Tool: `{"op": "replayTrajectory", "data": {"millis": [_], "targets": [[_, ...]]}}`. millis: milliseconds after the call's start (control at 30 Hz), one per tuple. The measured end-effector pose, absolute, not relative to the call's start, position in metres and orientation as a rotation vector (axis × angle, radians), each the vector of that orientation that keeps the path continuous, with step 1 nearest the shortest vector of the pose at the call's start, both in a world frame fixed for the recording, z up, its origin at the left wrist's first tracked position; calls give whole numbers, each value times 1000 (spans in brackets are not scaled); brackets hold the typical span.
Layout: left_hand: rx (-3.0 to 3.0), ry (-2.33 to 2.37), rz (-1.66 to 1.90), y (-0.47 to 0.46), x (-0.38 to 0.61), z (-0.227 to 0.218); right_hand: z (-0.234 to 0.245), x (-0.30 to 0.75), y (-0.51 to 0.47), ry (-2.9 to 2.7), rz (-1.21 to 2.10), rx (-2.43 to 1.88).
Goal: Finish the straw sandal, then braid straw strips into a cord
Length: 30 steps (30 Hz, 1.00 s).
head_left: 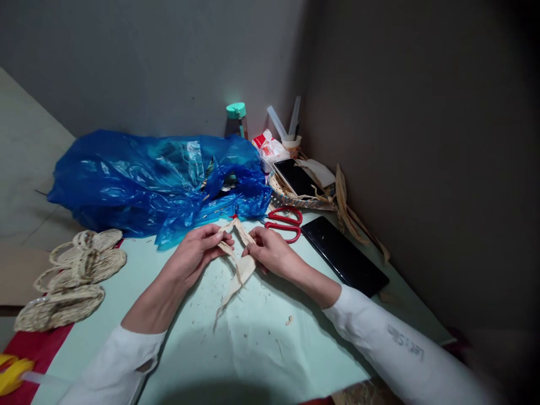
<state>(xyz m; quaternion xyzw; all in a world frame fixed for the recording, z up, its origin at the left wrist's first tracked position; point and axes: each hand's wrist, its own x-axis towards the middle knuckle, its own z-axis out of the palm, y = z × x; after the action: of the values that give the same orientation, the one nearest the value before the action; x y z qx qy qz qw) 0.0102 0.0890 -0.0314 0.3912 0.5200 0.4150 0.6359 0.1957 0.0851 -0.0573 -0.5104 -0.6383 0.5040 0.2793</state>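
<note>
A pale, dry strip that looks like corn husk [247,269] is stretched between my two hands above the table. My left hand [202,247] pinches one part of it between thumb and fingers. On the other side, my right hand [270,250] grips it too, with the fingers closed. The strip bends up in a peak between the hands, and a loose end hangs below, tapering to a thin tip. Just beyond my right hand lie red-handled scissors [284,216], their blades partly hidden by a blue plastic bag [139,180].
Woven sandals [90,264] lie at the left edge. A black tablet-like device [343,256] sits on the right. Behind it, a basket [291,201] holds a phone [298,178] and dry strips. A green-lidded bottle [236,115] and a cup [292,146] stand by the wall.
</note>
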Motion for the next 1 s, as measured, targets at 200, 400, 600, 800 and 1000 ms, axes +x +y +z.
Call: {"op": "replayTrajectory", "data": {"millis": [200,400,600,800,1000], "targets": [[740,1030,864,95,-4,-34,-52,202,88,-1837,1237,-1385],[903,1095,716,89,-2,-34,-50,204,88,-1834,1283,-1339],[974,1191,727,95,28,-26,-48,201,81,-1844,1316,-1258],[971,1270,820,104,40,-39,-54,199,84,-1624,1601,-1096],[948,1261,837,102,33,-41,-53,193,95,-1229,1797,-1077]]}}
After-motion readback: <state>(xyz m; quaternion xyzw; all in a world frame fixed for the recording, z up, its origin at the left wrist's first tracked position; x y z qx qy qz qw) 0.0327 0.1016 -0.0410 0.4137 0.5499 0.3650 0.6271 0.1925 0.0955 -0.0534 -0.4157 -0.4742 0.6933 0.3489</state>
